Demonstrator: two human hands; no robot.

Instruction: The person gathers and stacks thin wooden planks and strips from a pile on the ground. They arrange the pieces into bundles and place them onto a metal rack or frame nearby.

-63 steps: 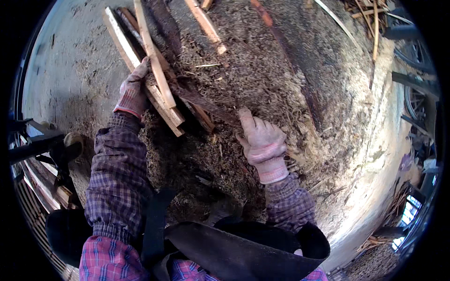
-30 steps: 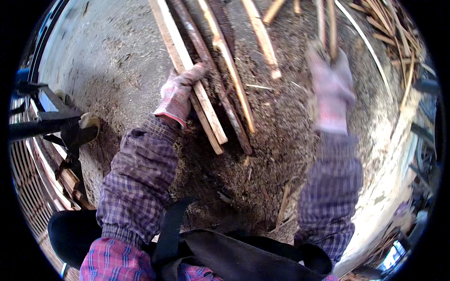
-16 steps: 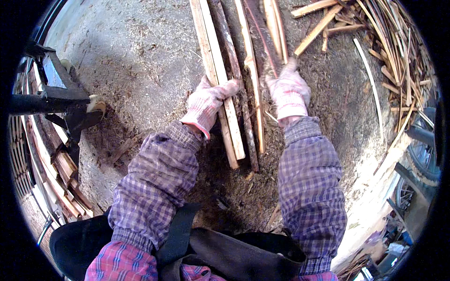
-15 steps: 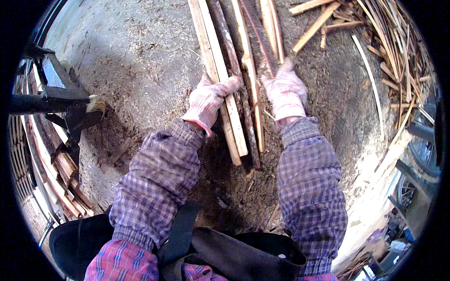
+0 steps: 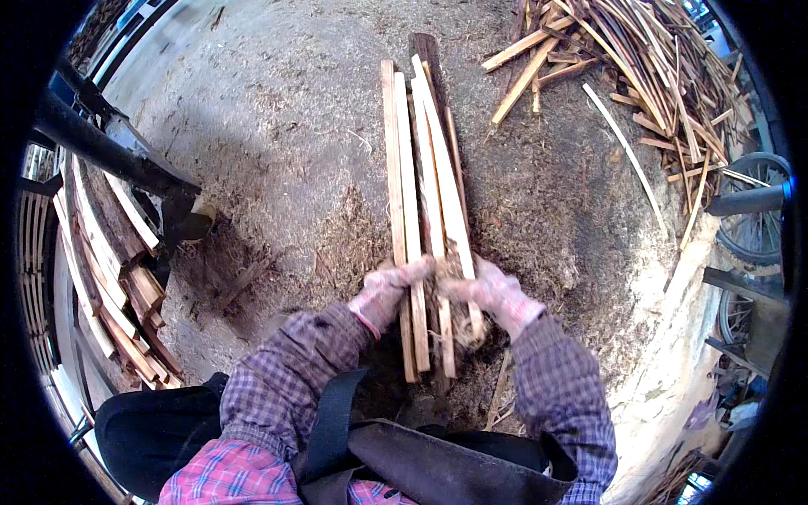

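A loose bundle of long, pale wood strips (image 5: 407, 185) lies in front of me, running away from my body, with a dark bark-covered slat (image 5: 425, 44) behind its far end. My left hand (image 5: 383, 290), in a whitish knit glove, is closed round the left strips near their close end, thumb across the top. From the other side my right hand (image 5: 497, 295), gloved too and slightly blurred, grips the right strips, its fingers reaching over them. Between the hands is a tuft of stringy brown fibre (image 5: 465, 324), partly hidden by the wood.
A heap of thin wood offcuts (image 5: 656, 76) covers the far right, with a single curved pale strip (image 5: 627, 160) beside it. Stacked slabs (image 5: 109, 261) and a black metal frame (image 5: 118, 143) stand at left. A spoked wheel (image 5: 753, 210) shows at right.
Both hands have come nearer to my body and closer together, drawing the strips along. The right-hand strips now lie gathered against the left ones, and fibre shows between the hands.
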